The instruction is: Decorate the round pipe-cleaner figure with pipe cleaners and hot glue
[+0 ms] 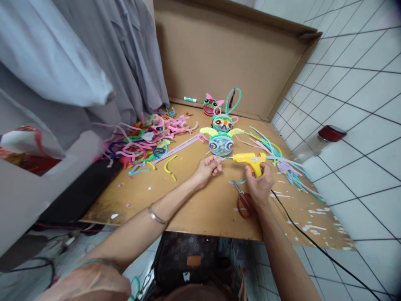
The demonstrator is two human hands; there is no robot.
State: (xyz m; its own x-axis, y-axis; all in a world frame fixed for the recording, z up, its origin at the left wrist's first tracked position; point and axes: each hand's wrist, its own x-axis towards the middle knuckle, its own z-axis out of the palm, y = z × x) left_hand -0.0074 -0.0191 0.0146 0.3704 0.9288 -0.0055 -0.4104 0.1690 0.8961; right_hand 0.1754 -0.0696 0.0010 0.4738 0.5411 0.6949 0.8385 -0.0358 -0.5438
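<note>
My right hand (259,179) is wrapped round the handle of a yellow glue gun (249,158), its nozzle pointing left. A short piece of blue pipe cleaner (224,159) is pinched in the fingers of my left hand (208,169), right at the nozzle tip. Just behind them stands a round craft figure (221,144) with rainbow-ringed eyes and yellow-green side pieces. Red-handled scissors (243,200) lie beside my right wrist, partly covered by it. Near their blades rests another blue pipe cleaner piece (238,182).
Colourful pipe cleaners (150,140) are heaped at the left; a second bundle (290,169) lies at the right. Two more craft figures, one owl-like (223,123) and one pink-eared (211,105), stand behind. A black cord (300,230) runs off the table's right side. A lidded jar (316,142) stands by the wall.
</note>
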